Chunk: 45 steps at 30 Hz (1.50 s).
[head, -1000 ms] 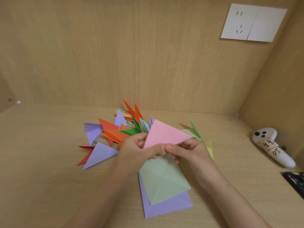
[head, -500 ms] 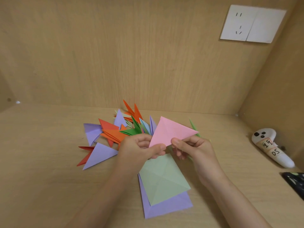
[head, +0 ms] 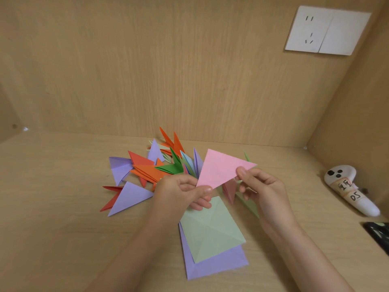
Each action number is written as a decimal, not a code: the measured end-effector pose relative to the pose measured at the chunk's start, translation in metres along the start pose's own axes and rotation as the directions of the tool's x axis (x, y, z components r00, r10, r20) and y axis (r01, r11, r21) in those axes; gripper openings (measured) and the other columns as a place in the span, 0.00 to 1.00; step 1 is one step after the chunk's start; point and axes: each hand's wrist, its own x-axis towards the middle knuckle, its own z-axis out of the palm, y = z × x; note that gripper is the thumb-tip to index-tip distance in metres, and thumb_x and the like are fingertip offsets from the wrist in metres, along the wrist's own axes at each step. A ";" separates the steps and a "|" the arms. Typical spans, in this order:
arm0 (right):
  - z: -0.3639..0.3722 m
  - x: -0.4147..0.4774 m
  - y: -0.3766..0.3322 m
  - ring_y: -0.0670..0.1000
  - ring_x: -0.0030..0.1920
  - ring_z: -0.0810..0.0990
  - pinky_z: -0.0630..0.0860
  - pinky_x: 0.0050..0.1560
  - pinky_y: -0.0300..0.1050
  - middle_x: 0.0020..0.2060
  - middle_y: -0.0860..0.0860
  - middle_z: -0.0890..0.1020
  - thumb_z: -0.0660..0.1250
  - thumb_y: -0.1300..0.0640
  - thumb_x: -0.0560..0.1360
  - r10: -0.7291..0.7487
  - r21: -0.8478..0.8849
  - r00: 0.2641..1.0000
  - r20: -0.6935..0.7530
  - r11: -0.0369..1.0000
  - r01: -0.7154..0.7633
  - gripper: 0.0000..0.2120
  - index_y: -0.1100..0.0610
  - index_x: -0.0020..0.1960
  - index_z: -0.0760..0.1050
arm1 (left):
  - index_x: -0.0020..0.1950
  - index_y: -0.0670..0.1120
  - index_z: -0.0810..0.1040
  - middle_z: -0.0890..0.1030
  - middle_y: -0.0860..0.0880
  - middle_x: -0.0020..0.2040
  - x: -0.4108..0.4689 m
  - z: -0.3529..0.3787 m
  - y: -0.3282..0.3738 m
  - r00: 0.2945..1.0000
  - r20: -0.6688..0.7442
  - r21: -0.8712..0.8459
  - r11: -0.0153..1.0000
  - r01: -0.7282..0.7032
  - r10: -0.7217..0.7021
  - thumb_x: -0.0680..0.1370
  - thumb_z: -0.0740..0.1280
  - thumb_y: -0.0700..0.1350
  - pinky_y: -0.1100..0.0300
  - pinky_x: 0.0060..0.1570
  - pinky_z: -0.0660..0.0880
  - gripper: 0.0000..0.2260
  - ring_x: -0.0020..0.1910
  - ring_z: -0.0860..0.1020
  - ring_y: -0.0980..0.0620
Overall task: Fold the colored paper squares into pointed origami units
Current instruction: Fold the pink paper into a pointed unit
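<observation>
Faintly, the controller (head: 339, 175) label (head: 348, 189) reads "DS". The left hand (head: 179, 192) and right hand (head: 263, 190) pinch the pink triangle (head: 219, 167) — apex up, long edge sideways.

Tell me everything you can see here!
pink triangle: one, pink, held up in the air
purple sheet: one, purple, flat on the desk, nearest the person
green sheet: one, pale green, on top of the purple sheet
folded units: many, orange, red, purple, green, blue, piled farther back on the desk
socket plate: one, white, back wall, upper right
labelled device: one, white, desk's right side
dark object: one, black, right edge, cut off
left hand: one, pinches the triangle's lower corner
right hand: one, pinches near the triangle's right corner
</observation>
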 end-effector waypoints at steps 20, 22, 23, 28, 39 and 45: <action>0.007 -0.002 0.004 0.53 0.29 0.79 0.72 0.36 0.48 0.34 0.61 0.84 0.72 0.60 0.68 0.002 0.019 0.997 0.079 1.000 -0.003 0.16 0.73 0.46 0.75 | 0.40 0.40 0.80 0.84 0.46 0.32 -0.002 0.004 -0.001 1.000 0.022 0.016 1.000 0.006 -0.007 0.72 0.73 0.40 0.63 0.32 0.78 0.05 0.31 0.83 0.52; 0.004 0.000 0.002 0.53 0.28 0.77 0.71 0.36 0.49 0.31 0.61 0.82 0.71 0.61 0.68 -0.015 0.044 0.994 0.108 0.999 0.011 0.14 0.72 0.45 0.76 | 0.43 0.41 0.81 0.84 0.47 0.34 -0.001 0.004 -0.001 1.000 -0.031 0.015 1.000 -0.003 0.004 0.71 0.74 0.44 0.62 0.33 0.79 0.06 0.32 0.83 0.53; 0.003 0.000 0.002 0.53 0.27 0.76 0.71 0.35 0.49 0.29 0.60 0.81 0.71 0.62 0.68 -0.012 0.030 0.991 0.136 1.000 0.008 0.13 0.71 0.45 0.77 | 0.45 0.42 0.81 0.85 0.47 0.35 0.000 0.003 -0.001 0.998 -0.065 0.001 1.000 -0.013 0.013 0.71 0.74 0.45 0.60 0.35 0.80 0.08 0.34 0.83 0.53; 0.011 -0.003 0.004 0.50 0.24 0.76 0.74 0.29 0.40 0.26 0.55 0.78 0.70 0.71 0.70 -0.013 -0.055 0.966 0.258 0.998 0.028 0.13 0.63 0.53 0.74 | 0.47 0.43 0.81 0.85 0.45 0.37 0.003 -0.005 0.004 0.997 -0.076 -0.145 0.989 -0.025 0.014 0.75 0.68 0.37 0.58 0.34 0.81 0.03 0.33 0.82 0.49; 0.013 -0.007 0.005 0.45 0.40 0.79 0.72 0.39 0.33 0.44 0.48 0.83 0.67 0.74 0.72 -0.240 -0.194 0.920 0.311 0.931 0.309 0.14 0.56 0.46 0.82 | 0.49 0.37 0.78 0.85 0.45 0.37 0.006 -0.008 0.003 0.992 -0.109 -0.318 0.947 0.033 -0.071 0.76 0.67 0.34 0.62 0.33 0.80 0.03 0.33 0.84 0.49; 0.010 -0.006 0.002 0.47 0.29 0.76 0.72 0.36 0.42 0.37 0.48 0.84 0.71 0.71 0.69 -0.229 -0.130 0.950 0.212 0.957 0.260 0.09 0.59 0.41 0.83 | 0.52 0.39 0.79 0.85 0.42 0.40 0.003 -0.007 0.004 0.997 0.015 -0.276 0.958 0.076 -0.075 0.78 0.64 0.36 0.61 0.36 0.81 0.06 0.37 0.84 0.48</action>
